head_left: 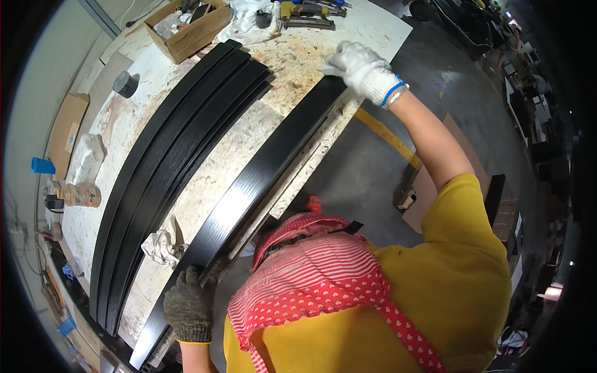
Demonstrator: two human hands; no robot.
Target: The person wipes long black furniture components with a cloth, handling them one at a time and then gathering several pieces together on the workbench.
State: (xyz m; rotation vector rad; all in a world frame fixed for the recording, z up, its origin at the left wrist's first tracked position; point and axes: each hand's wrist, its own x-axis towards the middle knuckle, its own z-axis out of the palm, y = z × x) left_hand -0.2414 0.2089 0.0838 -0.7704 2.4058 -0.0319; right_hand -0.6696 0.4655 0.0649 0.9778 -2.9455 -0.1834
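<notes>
A long black board (249, 171) with a faint wood grain lies along the near edge of the worktable. My left hand (188, 308), in a dark grey knit glove, is at the board's lower left part, its fingers closed over the near edge. At the far end of the board is my right hand (359, 69), in a white knit glove with a blue cuff line. Its fingers are bent together, pressed on something pale that I cannot make out. Beside my left hand lies a crumpled white cloth (163, 246).
Several black boards (168, 149) lie side by side on the stained worktable (252, 133). Farther back are a cardboard box (186, 34), yellow-and-black tools (305, 12), a grey cup (125, 84) and a clear jar (83, 195). Cardboard (435, 186) stands on the floor at right.
</notes>
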